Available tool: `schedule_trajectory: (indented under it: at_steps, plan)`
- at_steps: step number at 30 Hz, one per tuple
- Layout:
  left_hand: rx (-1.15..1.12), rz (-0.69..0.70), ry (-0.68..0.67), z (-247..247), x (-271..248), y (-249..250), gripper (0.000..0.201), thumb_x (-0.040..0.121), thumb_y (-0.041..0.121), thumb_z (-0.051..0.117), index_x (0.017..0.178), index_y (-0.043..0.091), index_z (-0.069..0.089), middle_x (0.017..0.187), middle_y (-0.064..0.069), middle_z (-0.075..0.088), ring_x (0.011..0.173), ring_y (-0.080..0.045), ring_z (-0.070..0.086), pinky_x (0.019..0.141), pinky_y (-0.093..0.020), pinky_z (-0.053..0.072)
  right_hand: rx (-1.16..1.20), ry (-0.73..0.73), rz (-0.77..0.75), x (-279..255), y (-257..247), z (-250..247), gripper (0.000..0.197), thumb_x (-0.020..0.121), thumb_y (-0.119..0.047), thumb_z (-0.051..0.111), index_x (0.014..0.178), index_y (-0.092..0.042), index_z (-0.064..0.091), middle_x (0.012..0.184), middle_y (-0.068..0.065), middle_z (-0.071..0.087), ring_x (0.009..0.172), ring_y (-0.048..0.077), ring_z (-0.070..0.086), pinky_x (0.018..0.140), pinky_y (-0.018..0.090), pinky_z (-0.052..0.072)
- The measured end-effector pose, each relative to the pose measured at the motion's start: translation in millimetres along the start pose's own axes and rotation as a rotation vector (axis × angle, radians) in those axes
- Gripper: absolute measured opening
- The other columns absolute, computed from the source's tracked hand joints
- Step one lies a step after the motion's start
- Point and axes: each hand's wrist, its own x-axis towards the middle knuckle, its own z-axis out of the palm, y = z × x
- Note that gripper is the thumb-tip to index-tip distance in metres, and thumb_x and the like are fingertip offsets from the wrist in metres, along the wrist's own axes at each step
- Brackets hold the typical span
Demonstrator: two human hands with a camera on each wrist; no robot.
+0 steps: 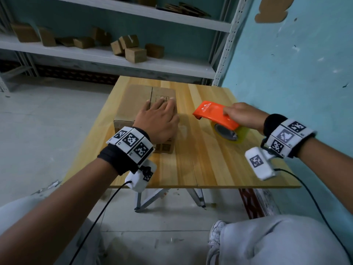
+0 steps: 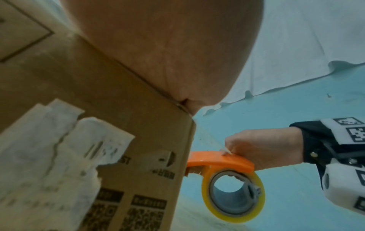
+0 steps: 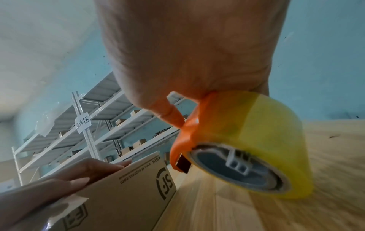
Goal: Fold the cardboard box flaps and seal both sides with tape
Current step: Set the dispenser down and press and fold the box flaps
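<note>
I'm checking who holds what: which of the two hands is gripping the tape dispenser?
The right hand grips the orange tape dispenser; the left hand lies flat on the brown cardboard box.

Small cardboard boxes (image 1: 136,54) sit on white metal shelving (image 1: 107,60).

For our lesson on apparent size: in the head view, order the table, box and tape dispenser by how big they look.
1. table
2. box
3. tape dispenser, nearer the camera than much of the box, yet plainly smaller.

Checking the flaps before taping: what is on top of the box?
The left hand lies flat on the box, fingers straight, across the seam between the closed flaps. The seam under the palm is hidden.
</note>
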Motion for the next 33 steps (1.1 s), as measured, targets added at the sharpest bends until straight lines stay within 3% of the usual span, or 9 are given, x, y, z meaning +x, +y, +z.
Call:
schedule_trajectory:
  at_steps: [4, 7, 10, 16, 25, 29, 33]
  plan:
    - [-0.098, -0.019, 0.03, 0.3, 2.5, 1.2, 0.074, 0.083, 0.044, 0.003, 0.139, 0.008, 0.034, 0.155, -0.007, 0.023, 0.146, -0.024, 0.013, 0.117, -0.052, 0.012, -0.144, -0.018, -0.041, 7.4, 0.3, 15.8, 0.026, 0.098, -0.03, 0.047, 0.114, -0.01, 0.049, 0.097, 0.006, 0.058, 0.08, 0.018, 0.056, 0.059, 0.027, 0.04]
    - [-0.151, -0.017, 0.06, 1.4, 6.9, 0.5, 0.068, 0.083, 0.046, 0.006, 0.13, 0.013, 0.041, 0.146, -0.008, 0.033, 0.139, -0.024, 0.027, 0.115, -0.05, 0.016, -0.262, 0.036, -0.048, 15.4, 4.0, 33.3, 0.034, 0.097, -0.029, 0.051, 0.124, -0.009, 0.046, 0.099, 0.006, 0.058, 0.079, 0.02, 0.056, 0.055, 0.026, 0.039]
    - [-0.111, 0.006, 0.068, 5.2, 13.7, -1.5, 0.077, 0.076, 0.053, -0.002, 0.123, 0.016, 0.047, 0.137, -0.007, 0.041, 0.13, -0.025, 0.034, 0.111, -0.048, 0.024, -0.306, 0.116, -0.035, 22.6, 7.7, 46.6, 0.039, 0.099, -0.027, 0.05, 0.132, -0.008, 0.042, 0.101, 0.007, 0.056, 0.075, 0.02, 0.053, 0.051, 0.027, 0.034]
    - [-0.059, 0.023, 0.037, 8.8, 25.6, 3.4, 0.082, 0.074, 0.054, -0.005, 0.12, 0.012, 0.048, 0.135, -0.009, 0.043, 0.125, -0.029, 0.037, 0.102, -0.048, 0.029, -0.318, 0.187, -0.01, 41.8, 13.1, 49.8, 0.037, 0.098, -0.034, 0.052, 0.127, -0.011, 0.046, 0.115, 0.014, 0.063, 0.095, 0.031, 0.062, 0.072, 0.034, 0.045]
    - [-0.147, 0.009, 0.017, 0.0, 31.1, 21.3, 0.078, 0.076, 0.051, -0.001, 0.122, 0.014, 0.049, 0.133, -0.009, 0.043, 0.126, -0.027, 0.037, 0.108, -0.051, 0.026, -0.22, 0.188, 0.012, 51.5, 21.1, 47.9, 0.042, 0.092, -0.044, 0.058, 0.123, -0.016, 0.051, 0.118, 0.01, 0.063, 0.102, 0.031, 0.06, 0.09, 0.043, 0.049]
    - [-0.382, -0.056, 0.068, -6.6, 32.5, 28.1, 0.042, 0.099, 0.035, 0.024, 0.121, 0.016, 0.054, 0.133, -0.006, 0.042, 0.128, -0.024, 0.037, 0.116, -0.051, 0.016, -0.221, 0.28, -0.007, 48.4, 16.4, 44.5, 0.053, 0.093, -0.052, 0.051, 0.128, -0.012, 0.048, 0.128, 0.015, 0.053, 0.118, 0.034, 0.049, 0.099, 0.047, 0.042]
    - [-0.639, -0.085, 0.148, -15.7, 26.1, 29.2, 0.04, 0.101, 0.028, 0.033, 0.137, 0.016, 0.045, 0.141, -0.005, 0.039, 0.134, -0.022, 0.031, 0.115, -0.047, 0.023, 0.073, 0.323, -0.14, 32.3, -3.9, 35.8, 0.048, 0.097, -0.047, 0.046, 0.132, -0.015, 0.045, 0.133, 0.01, 0.049, 0.124, 0.028, 0.046, 0.104, 0.044, 0.04]
